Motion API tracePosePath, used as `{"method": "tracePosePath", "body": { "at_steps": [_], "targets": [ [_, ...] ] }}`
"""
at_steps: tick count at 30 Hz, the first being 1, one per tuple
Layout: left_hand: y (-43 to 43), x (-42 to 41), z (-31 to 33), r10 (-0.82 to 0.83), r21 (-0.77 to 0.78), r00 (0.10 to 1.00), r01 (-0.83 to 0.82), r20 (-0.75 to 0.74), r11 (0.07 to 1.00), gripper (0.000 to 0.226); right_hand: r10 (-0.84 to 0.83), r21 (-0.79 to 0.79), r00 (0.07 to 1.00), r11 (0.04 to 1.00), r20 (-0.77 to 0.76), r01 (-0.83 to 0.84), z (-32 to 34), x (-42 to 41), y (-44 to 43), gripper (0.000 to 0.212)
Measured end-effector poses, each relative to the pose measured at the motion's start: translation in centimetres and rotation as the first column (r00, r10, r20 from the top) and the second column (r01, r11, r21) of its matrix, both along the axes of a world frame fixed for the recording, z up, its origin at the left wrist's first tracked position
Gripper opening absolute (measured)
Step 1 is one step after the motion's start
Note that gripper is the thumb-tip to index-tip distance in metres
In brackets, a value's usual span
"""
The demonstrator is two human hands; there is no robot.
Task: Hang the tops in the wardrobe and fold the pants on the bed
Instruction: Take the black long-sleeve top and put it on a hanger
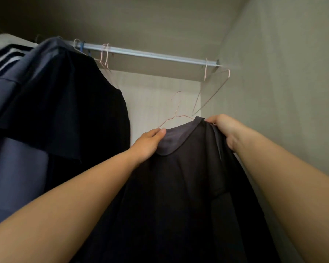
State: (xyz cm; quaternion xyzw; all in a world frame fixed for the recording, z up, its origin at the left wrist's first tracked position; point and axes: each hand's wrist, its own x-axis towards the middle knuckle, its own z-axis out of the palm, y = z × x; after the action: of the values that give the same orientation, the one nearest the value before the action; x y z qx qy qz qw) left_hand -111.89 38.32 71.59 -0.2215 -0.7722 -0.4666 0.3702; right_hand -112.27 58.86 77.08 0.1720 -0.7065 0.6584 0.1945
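A dark grey top (182, 183) hangs between my two hands inside the wardrobe, below the silver rail (152, 54). A thin pink wire hanger (176, 114) sticks up out of its neckline, its hook free of the rail. My left hand (148, 143) pinches the left side of the collar, where the hanger's arm runs in. My right hand (226, 128) grips the fabric at the right shoulder. The hanger's right arm is hidden under the cloth.
An empty pink hanger (211, 88) hangs at the rail's right end near the side wall (283, 92). Several more empty hangers (104, 57) hang further left. A black top (80, 111) and a blue top (23, 130) fill the left side.
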Motion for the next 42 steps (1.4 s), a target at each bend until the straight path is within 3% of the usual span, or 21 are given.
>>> {"method": "tracePosePath", "body": {
  "at_steps": [4, 7, 11, 15, 19, 27, 31, 35, 42],
  "targets": [
    [1.7, 1.7, 0.7, -0.123, -0.014, 0.978, 0.127, 0.166, 0.992, 0.027, 0.032, -0.084, 0.998, 0.996, -0.053, -0.036, 1.4, 0.0, -3.1, 0.018],
    [2.5, 3.1, 1.1, -0.145, -0.036, 0.967, 0.156, 0.208, 0.987, 0.039, 0.043, -0.157, 0.992, 0.986, -0.117, -0.061, 1.9, -0.3, -5.4, 0.021],
    [1.6, 4.9, 2.2, 0.065, -0.128, 0.997, -0.058, 0.049, 0.99, 0.032, 0.054, -0.203, 0.983, 0.975, -0.178, -0.09, 3.1, -0.6, -8.9, 0.027],
    [-0.4, 5.3, 4.0, 0.287, -0.251, 0.958, -0.284, -0.026, 0.925, 0.024, 0.041, -0.218, 0.972, 0.972, -0.229, -0.093, 5.2, -0.5, -11.9, 0.029],
    [-3.2, 4.9, 6.1, 0.461, -0.27, 0.879, -0.476, -0.119, 0.837, 0.018, -0.069, -0.168, 0.972, 0.985, -0.226, 0.031, 8.1, -1.5, -13.9, 0.027],
    [-6.7, 2.2, 8.8, 0.639, -0.295, 0.707, -0.707, -0.302, 0.643, 0.029, -0.262, -0.038, 0.912, 0.964, -0.314, 0.264, 11.7, -3.7, -16.8, 0.035],
    [-7.4, 0.7, 10.0, 0.649, -0.336, 0.656, -0.755, -0.385, 0.563, 0.026, -0.294, -0.053, 0.885, 0.954, -0.362, 0.295, 13.3, -5.6, -17.1, 0.037],
    [-8.0, -0.3, 11.8, 0.635, -0.295, 0.659, -0.751, -0.404, 0.591, 0.027, -0.319, -0.077, 0.855, 0.946, -0.408, 0.316, 15.2, -6.0, -17.9, 0.039],
    [-9.1, -1.2, 12.4, 0.612, -0.32, 0.702, -0.711, -0.365, 0.626, 0.038, -0.319, 0.016, 0.887, 0.939, -0.333, 0.344, 16.2, -7.8, -19.4, 0.035]
  ]
}}
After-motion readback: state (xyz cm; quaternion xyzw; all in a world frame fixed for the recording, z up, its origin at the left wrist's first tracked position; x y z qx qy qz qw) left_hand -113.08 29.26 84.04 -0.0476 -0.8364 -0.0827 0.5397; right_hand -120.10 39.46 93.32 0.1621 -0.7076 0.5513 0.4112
